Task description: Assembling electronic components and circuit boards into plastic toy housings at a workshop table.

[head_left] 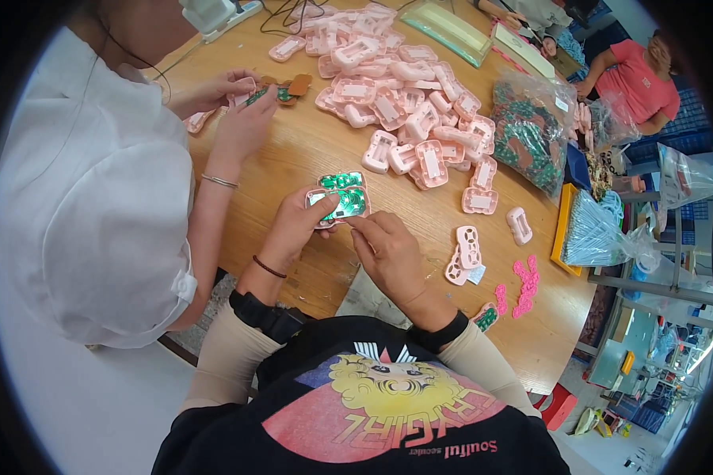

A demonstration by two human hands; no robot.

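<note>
My left hand (pixel 297 222) holds a pink plastic casing half (pixel 367 207), thumb pressed on top. A shiny green circuit board (pixel 347 203) lies in the casing, and a smaller green board (pixel 339 180) sits at its far edge. With fingers curled, my right hand (pixel 392 253) brings its index fingertip to the casing's near edge; whatever it may pinch there is too small to make out. Right of that hand lie pink face plates with round cutouts (pixel 468 247) and bright pink button pads (pixel 524 286). Another green board (pixel 486 317) shows beside my right wrist.
A large heap of pink casings (pixel 388 103) covers the table's far middle. A clear bag of green boards (pixel 531 131) stands right of it, near a yellow-rimmed tray (pixel 563 226). On my left, a co-worker's hands (pixel 242 107) handle a board; another person (pixel 634 83) sits far right.
</note>
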